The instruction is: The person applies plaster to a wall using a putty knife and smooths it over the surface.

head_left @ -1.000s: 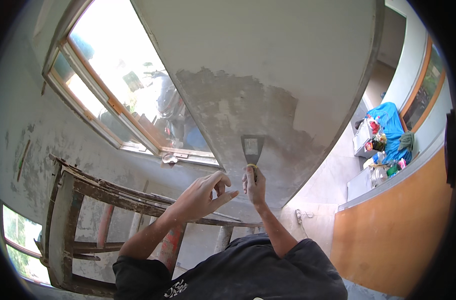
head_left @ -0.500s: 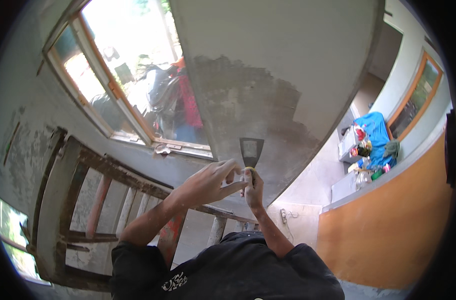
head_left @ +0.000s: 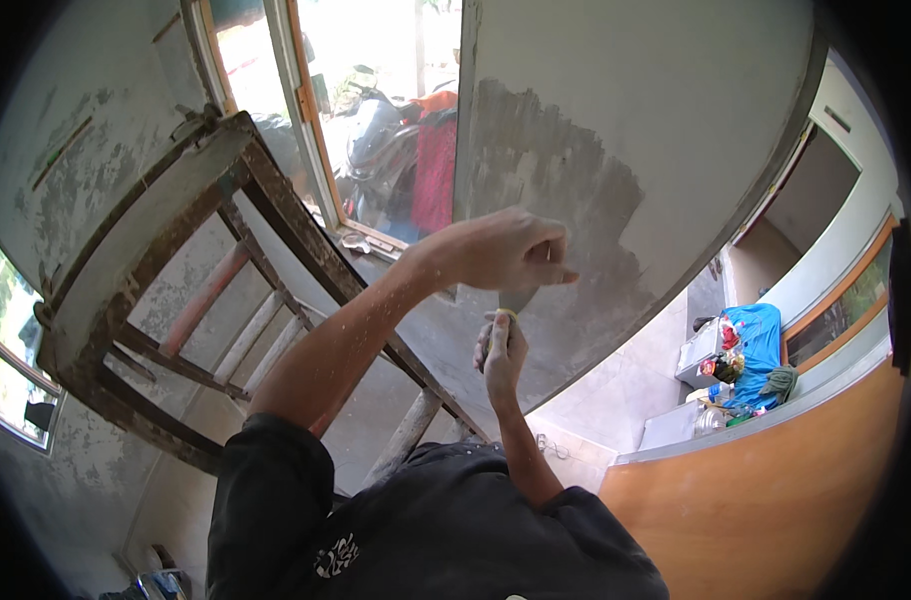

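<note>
- Pale wall (head_left: 646, 70) fills the upper middle of the view, with a darker grey, ragged-edged patch (head_left: 576, 190) behind the hands.
- To the left of that wall stands a window frame (head_left: 310, 110), bright outdoors beyond it; further left, another wall (head_left: 81, 150) is blotched grey.
- Right hand (head_left: 506, 358): fingers wrapped closed around the handle of a scraper (head_left: 517, 298), thumb lying along it toward the blade. A yellowish band shows where handle meets blade.
- Scraper: upright in the right hand, in front of the darker patch, its blade mostly hidden by the left hand; whether the blade touches the wall cannot be told.
- Left hand (head_left: 504, 250): raised across the blade, fingers bent inward, thumb reaching out beneath them. Whether the fingertips pinch anything, or touch the metal, cannot be told from this angle.
- Pale dust or spatter marks the left forearm (head_left: 351, 325).
- Below and left of that arm leans a worn wooden ladder (head_left: 171, 225), tilted in the view.
- Off to the right, a blue sheet (head_left: 764, 335) lies beside assorted containers, above an orange-brown panel (head_left: 756, 490).
</note>
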`<state>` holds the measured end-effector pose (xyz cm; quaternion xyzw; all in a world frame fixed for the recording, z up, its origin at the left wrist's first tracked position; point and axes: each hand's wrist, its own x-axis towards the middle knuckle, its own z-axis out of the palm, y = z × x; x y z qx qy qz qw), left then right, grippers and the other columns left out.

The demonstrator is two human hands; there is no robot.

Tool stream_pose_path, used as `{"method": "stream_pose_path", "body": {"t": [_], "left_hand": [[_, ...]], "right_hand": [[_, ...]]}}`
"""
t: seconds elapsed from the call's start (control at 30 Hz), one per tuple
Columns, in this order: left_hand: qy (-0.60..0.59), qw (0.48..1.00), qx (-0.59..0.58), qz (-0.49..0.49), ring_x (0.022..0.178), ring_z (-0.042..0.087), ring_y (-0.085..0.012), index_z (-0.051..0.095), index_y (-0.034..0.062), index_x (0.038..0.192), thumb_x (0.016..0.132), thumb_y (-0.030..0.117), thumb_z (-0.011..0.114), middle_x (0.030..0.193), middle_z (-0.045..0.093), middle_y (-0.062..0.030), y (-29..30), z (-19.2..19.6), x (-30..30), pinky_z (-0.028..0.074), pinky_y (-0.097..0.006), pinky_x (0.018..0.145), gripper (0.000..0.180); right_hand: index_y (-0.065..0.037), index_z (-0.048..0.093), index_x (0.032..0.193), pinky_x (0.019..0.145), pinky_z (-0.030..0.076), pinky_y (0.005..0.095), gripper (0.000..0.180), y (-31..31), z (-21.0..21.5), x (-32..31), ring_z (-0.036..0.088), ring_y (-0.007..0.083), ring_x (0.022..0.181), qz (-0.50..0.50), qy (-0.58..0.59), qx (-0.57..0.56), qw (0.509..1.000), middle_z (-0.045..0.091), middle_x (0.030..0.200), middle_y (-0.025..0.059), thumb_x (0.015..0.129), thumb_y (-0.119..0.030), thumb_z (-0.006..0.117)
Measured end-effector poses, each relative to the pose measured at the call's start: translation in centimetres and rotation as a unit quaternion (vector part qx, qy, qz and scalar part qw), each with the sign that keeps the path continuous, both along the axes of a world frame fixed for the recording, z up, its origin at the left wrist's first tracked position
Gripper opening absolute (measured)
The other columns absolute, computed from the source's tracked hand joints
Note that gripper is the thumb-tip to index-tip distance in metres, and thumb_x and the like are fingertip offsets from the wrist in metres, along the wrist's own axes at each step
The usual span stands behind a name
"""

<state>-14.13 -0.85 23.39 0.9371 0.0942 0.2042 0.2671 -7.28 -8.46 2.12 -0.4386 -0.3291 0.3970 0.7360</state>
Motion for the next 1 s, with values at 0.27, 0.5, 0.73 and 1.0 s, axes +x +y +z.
{"method": "stream_pose_path", "body": {"t": [0.27,0.5,0.73,1.0], "left_hand": [[-0.077,0.987,-0.081,0.117,0.057,0.058,-0.0178,0.058,-0.0006,0.074,0.084,0.033,0.062,0.063,0.058,-0.0101,-0.6,-5.7,-1.4,0.043,-0.030,0.054,0.035],[-0.072,0.914,-0.396,0.051,0.073,0.058,-0.0085,0.058,0.0012,0.093,0.093,0.037,0.050,0.075,0.058,-0.0012,-6.0,-14.7,-8.1,0.046,-0.026,0.062,0.036],[0.117,0.872,-0.422,0.217,0.076,0.062,-0.0148,0.058,-0.0009,0.099,0.092,0.036,0.049,0.083,0.061,-0.0074,-5.8,-26.2,-13.8,0.049,-0.027,0.068,0.038],[-0.235,0.759,-0.462,0.395,0.082,0.061,-0.0168,0.049,0.0051,0.111,0.088,0.031,0.055,0.100,0.057,-0.0060,1.7,-37.9,-16.7,0.049,-0.032,0.073,0.035]], "right_hand": [[0.000,0.052,0.095,0.034,0.032,0.0207,0.031,-1.1,-0.1,-1.0,0.040,0.0057,0.038,0.054,-0.015,0.005,0.998,0.046,0.060,0.0007,0.096,-0.030,0.043],[0.000,0.051,0.096,0.034,0.033,0.0207,0.031,-3.1,-1.5,0.0,0.041,0.0058,0.040,0.060,0.003,-0.026,0.998,0.047,0.062,0.0008,0.096,-0.030,0.042],[-0.001,0.051,0.095,0.035,0.033,0.0209,0.032,-4.6,-1.9,1.9,0.042,0.0063,0.040,0.044,-0.004,-0.047,0.998,0.047,0.063,0.0010,0.096,-0.031,0.042],[-0.002,0.050,0.093,0.034,0.033,0.0223,0.034,-5.2,-3.1,2.4,0.042,0.0075,0.040,0.064,-0.024,-0.071,0.995,0.045,0.061,0.0010,0.096,-0.035,0.041]]}}
